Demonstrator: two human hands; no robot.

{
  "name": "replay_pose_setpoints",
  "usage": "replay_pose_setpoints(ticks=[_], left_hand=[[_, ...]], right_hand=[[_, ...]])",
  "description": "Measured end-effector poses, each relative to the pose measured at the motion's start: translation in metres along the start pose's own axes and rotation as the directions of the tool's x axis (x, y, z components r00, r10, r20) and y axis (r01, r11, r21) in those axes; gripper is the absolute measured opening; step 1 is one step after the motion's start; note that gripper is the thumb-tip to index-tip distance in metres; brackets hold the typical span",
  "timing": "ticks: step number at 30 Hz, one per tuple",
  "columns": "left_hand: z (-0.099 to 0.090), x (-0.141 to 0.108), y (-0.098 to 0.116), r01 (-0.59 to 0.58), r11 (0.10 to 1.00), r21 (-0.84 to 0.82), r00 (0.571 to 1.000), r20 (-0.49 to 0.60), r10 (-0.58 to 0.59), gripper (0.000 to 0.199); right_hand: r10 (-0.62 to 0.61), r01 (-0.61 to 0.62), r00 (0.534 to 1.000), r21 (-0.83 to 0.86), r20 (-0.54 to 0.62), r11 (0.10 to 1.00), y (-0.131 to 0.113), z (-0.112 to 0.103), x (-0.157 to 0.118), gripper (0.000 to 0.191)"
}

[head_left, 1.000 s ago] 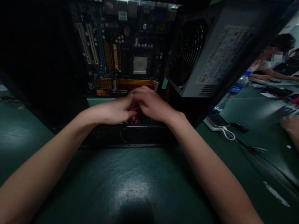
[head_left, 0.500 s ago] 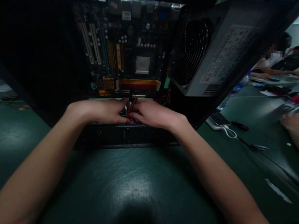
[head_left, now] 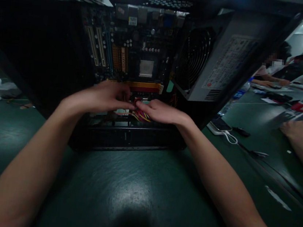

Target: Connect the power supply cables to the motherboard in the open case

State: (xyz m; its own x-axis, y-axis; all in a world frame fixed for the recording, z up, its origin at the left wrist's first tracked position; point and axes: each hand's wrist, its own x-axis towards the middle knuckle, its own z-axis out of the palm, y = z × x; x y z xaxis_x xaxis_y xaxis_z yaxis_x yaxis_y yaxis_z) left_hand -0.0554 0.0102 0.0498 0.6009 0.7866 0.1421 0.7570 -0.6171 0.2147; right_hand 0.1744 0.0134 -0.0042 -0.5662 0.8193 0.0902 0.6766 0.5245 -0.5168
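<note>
Both hands reach into an open black computer case (head_left: pixel 126 138), low in front of the motherboard (head_left: pixel 138 38). My right hand (head_left: pixel 162 112) is closed round a bundle of coloured cables (head_left: pixel 141 116), red, yellow and purple strands hanging below its fingers. My left hand (head_left: pixel 105 95), a little blurred, has its thumb stretched toward that bundle and its fingers curled apart above; nothing shows between them. Behind the hands lie the yellow and red memory slots (head_left: pixel 146 87) and the square processor (head_left: pixel 146 68).
A grey power supply with a fan (head_left: pixel 194 58) fills the case's upper right. On the green table (head_left: pixel 120 190) at right lie a phone (head_left: pixel 220 124), cables and a bottle (head_left: pixel 238 94). Another person's hands (head_left: pixel 298 129) rest at the far right.
My left hand has risen and its fingers have parted from the cables. My right hand has shifted slightly, and more of the coloured cable bundle now shows. The view has moved a little.
</note>
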Motion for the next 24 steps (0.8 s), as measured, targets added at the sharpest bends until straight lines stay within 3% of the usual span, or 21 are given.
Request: replay_pose_setpoints(ticks=[2,5,9,14,17,21,24], left_hand=[[-0.014,-0.011,0.01,0.016,0.997,-0.076,0.971,-0.237,-0.034,0.044],[-0.029,-0.026,0.027,0.018,0.997,-0.078,0.902,-0.428,-0.05,0.038],[-0.032,-0.035,0.046,-0.009,1.0,-0.009,0.788,-0.615,0.001,0.031],[-0.028,-0.038,0.059,-0.195,0.978,-0.074,0.725,-0.683,0.093,0.026],[-0.029,-0.04,0.062,-0.276,0.953,-0.125,0.705,-0.7,0.112,0.032],[-0.031,-0.042,0.064,-0.329,0.909,-0.257,0.741,-0.667,0.079,0.022],[-0.03,-0.041,0.065,-0.363,0.873,-0.326,0.775,-0.626,0.088,0.012]], right_hand=[[-0.135,0.17,0.973,0.184,-0.187,0.968,-0.006,-0.003,0.0,0.076],[-0.318,0.402,0.897,0.266,-0.306,0.876,-0.023,-0.006,-0.006,0.059],[-0.323,0.448,0.862,0.292,-0.39,0.845,-0.048,-0.01,-0.02,0.043],[-0.226,0.424,0.84,0.337,-0.492,0.841,-0.058,-0.018,-0.029,0.029],[-0.233,0.43,0.864,0.413,-0.445,0.803,-0.058,-0.023,-0.034,0.026],[-0.34,0.423,0.906,0.553,-0.251,0.718,-0.062,-0.027,-0.043,0.035],[-0.264,0.397,0.917,0.622,-0.298,0.675,-0.064,-0.028,-0.043,0.028]])
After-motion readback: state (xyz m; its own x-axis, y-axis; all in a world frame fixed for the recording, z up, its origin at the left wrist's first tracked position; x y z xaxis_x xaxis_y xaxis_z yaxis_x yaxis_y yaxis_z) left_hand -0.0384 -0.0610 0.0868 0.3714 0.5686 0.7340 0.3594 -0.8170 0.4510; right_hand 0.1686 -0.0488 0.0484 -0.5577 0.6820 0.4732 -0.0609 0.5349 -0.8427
